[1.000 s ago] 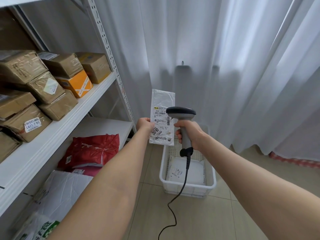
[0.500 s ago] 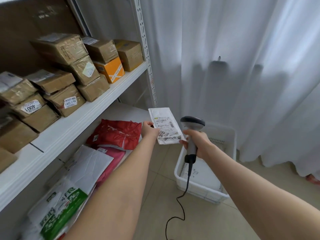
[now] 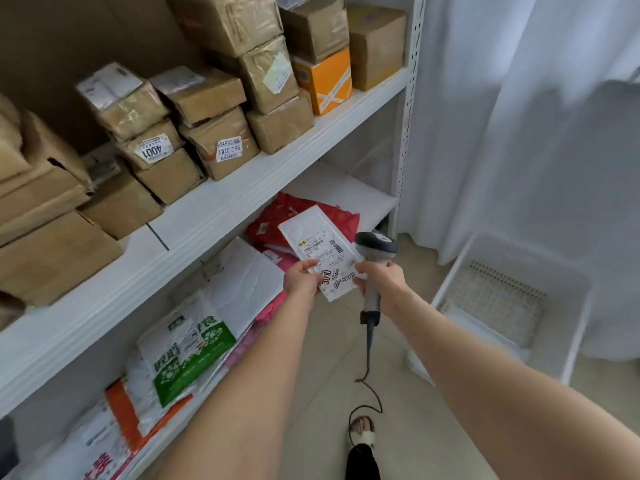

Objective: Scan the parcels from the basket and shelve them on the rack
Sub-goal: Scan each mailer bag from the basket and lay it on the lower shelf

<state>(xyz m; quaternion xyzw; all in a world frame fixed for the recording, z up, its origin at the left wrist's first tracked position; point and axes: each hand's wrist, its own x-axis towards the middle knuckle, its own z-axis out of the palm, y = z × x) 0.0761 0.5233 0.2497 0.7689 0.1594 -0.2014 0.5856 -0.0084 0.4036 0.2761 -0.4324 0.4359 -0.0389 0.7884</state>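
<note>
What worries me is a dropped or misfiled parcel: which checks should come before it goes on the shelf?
1. Left hand grips the white parcel: ok.
2. Label faces up, "3010" readable: ok.
3. Scan registered: cannot tell.
4. Bare space on the lower shelf beyond the red mailer: ok.
5. Right hand free to steady the parcel: not ok, it holds the scanner.
</note>
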